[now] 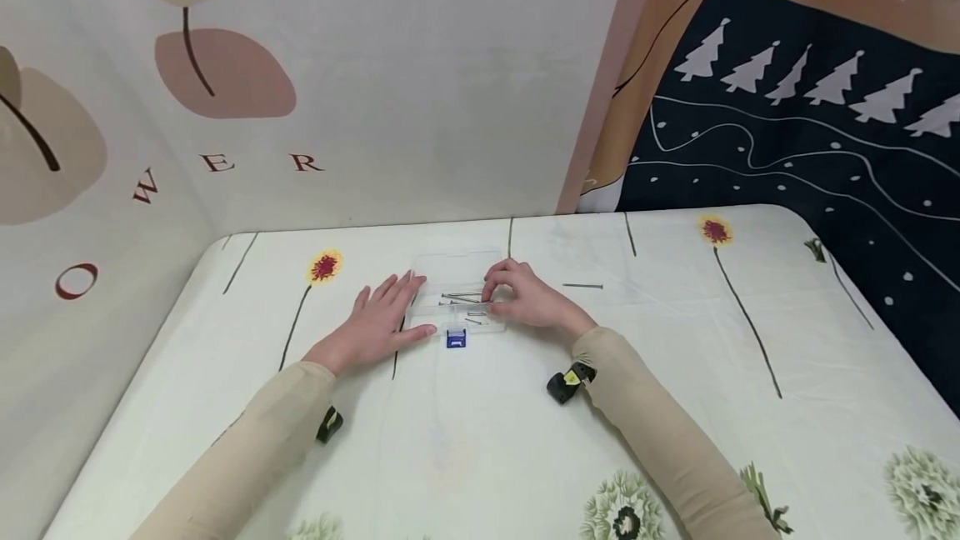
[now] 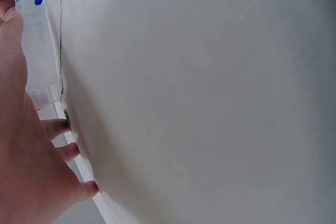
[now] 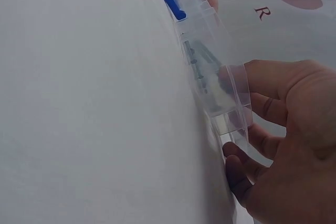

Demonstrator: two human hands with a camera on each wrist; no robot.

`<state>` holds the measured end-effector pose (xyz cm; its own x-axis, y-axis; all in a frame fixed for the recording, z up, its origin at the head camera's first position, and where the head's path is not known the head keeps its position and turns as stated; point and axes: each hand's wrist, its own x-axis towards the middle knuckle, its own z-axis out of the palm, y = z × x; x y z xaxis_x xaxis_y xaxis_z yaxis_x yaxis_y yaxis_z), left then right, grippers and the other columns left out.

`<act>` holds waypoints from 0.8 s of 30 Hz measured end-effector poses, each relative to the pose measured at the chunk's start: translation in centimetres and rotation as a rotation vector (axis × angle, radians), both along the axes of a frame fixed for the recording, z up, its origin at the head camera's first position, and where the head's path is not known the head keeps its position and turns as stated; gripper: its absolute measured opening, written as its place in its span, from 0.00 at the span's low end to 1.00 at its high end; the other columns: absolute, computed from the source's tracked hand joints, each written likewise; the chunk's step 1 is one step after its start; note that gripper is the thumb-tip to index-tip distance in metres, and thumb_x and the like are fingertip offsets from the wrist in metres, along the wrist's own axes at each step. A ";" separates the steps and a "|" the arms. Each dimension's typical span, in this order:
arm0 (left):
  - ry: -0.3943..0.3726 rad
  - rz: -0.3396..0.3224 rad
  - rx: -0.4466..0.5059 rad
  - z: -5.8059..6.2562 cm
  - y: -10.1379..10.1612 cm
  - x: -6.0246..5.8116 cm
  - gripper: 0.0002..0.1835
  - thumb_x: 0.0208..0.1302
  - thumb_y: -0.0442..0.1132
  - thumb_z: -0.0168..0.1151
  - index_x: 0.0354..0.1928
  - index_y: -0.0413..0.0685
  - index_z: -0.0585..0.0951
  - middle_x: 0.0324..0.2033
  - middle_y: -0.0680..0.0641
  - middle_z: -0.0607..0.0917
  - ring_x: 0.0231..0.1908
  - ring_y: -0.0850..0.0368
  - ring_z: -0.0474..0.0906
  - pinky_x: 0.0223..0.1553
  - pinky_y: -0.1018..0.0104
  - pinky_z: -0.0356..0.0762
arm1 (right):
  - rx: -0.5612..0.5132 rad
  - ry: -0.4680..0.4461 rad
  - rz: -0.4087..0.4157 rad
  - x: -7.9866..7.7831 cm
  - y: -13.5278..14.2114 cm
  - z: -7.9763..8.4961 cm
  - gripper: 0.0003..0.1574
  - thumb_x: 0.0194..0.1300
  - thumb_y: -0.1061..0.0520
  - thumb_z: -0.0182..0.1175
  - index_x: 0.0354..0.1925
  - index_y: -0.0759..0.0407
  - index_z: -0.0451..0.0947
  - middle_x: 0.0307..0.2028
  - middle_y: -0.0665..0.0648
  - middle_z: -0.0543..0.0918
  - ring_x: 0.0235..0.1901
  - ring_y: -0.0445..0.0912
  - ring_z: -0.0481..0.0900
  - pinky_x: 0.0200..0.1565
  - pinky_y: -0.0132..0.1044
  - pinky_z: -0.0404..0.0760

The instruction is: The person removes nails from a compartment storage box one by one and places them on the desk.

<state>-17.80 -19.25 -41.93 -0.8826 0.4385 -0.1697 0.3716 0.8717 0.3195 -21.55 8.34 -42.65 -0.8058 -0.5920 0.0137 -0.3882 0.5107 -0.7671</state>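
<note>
A clear plastic box, its lid raised at the back, lies on the table with a blue latch at its front. Several metal nails lie inside, some long and some short. My left hand rests along the box's left side with spread fingers, its thumb by the front left corner. At the right side, my right hand reaches over the wall and appears to pinch one long nail between thumb and index finger. Through the translucent wall in the right wrist view, the fingertips meet the nails.
Another long nail lies on the white floral tablecloth to the right of the box. Behind the table hangs a printed curtain, with a dark tree-patterned cloth at the right.
</note>
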 end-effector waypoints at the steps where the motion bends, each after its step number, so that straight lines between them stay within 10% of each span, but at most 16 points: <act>1: 0.000 -0.001 0.000 0.0 0.0 0.0 0.48 0.65 0.68 0.50 0.76 0.47 0.49 0.74 0.38 0.48 0.72 0.38 0.41 0.65 0.32 0.33 | -0.008 0.000 -0.001 0.0 0.0 0.0 0.03 0.62 0.61 0.64 0.36 0.55 0.81 0.55 0.59 0.71 0.58 0.56 0.62 0.60 0.52 0.62; 24: 0.006 0.000 -0.002 0.0 0.0 0.1 0.48 0.65 0.68 0.49 0.76 0.47 0.49 0.74 0.38 0.48 0.72 0.38 0.40 0.65 0.33 0.33 | -0.176 -0.042 -0.033 0.1 0.6 0.1 0.04 0.64 0.65 0.62 0.38 0.60 0.80 0.48 0.56 0.78 0.50 0.49 0.72 0.48 0.41 0.71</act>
